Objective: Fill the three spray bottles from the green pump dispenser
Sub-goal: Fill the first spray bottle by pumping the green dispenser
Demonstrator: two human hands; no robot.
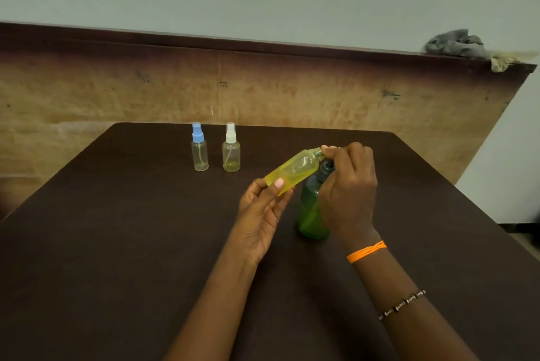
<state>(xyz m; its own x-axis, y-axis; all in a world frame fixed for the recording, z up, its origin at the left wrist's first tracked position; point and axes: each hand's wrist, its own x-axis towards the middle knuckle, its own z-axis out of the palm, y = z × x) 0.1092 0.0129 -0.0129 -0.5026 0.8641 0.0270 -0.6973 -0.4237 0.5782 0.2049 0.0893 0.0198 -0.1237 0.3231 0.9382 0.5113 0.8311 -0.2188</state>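
The left hand (pixel 260 208) is pinching the base of the tilted yellow bottle (pixel 295 169) while the right hand (pixel 347 185) is gripping its neck, directly above the dispenser (pixel 309 214).

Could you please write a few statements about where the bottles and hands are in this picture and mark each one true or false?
1. The left hand holds the yellow bottle by its base. True.
2. The yellow bottle stands upright on the table. False: it is tilted and held above the table.
3. The blue-capped bottle and the white-capped bottle stand upright, side by side, at the far end of the table. True.
4. The right hand rests flat on the table. False: its fingers are at the neck of the yellow bottle.
5. The green pump dispenser lies on its side. False: it stands upright, partly behind the right hand.
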